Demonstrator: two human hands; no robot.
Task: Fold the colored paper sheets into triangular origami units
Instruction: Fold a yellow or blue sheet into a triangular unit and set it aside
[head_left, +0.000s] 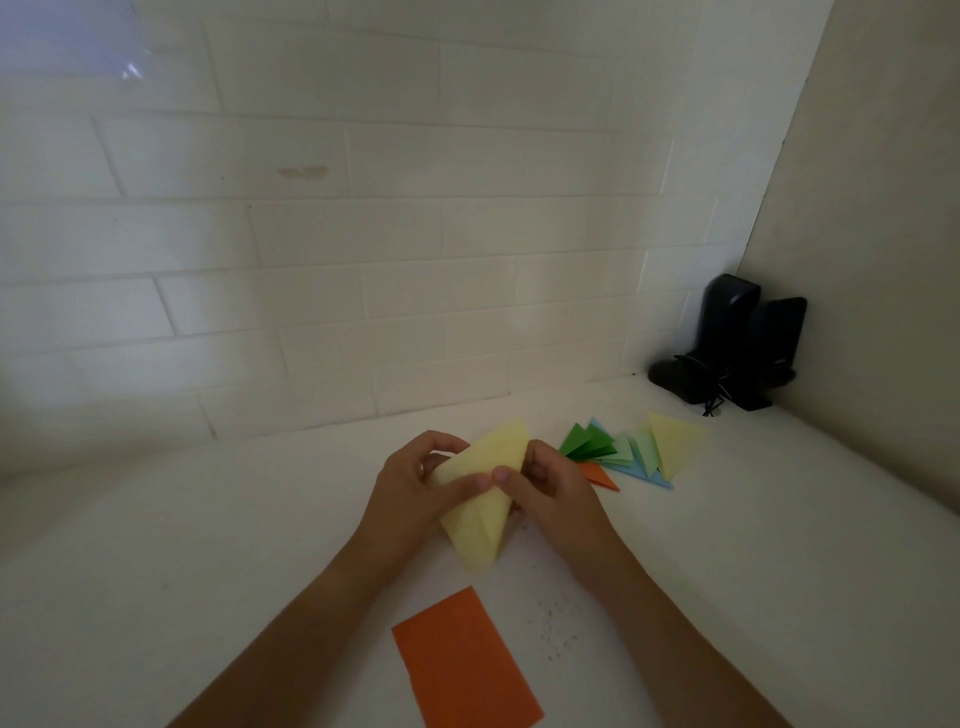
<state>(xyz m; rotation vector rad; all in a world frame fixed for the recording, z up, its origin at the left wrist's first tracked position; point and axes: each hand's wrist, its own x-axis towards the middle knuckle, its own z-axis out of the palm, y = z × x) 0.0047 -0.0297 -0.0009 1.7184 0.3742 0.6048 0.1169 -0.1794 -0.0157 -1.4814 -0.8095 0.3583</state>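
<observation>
A partly folded pale yellow paper (480, 525) is held above the white counter, between both hands. My left hand (415, 493) grips its left side, thumb across the front. My right hand (550, 488) pinches its right edge, thumb meeting the left thumb near the middle crease. A flat orange sheet (465, 665) lies on the counter below my hands. To the right lies a row of folded triangular units (631, 452) in dark green, light green, blue, orange and yellow.
A white brick wall (363, 260) closes the back of the white counter (208, 545), and a plain wall stands at the right. Two black speakers (737, 348) with a cable sit in the far right corner. Small dark specks dot the counter by the orange sheet.
</observation>
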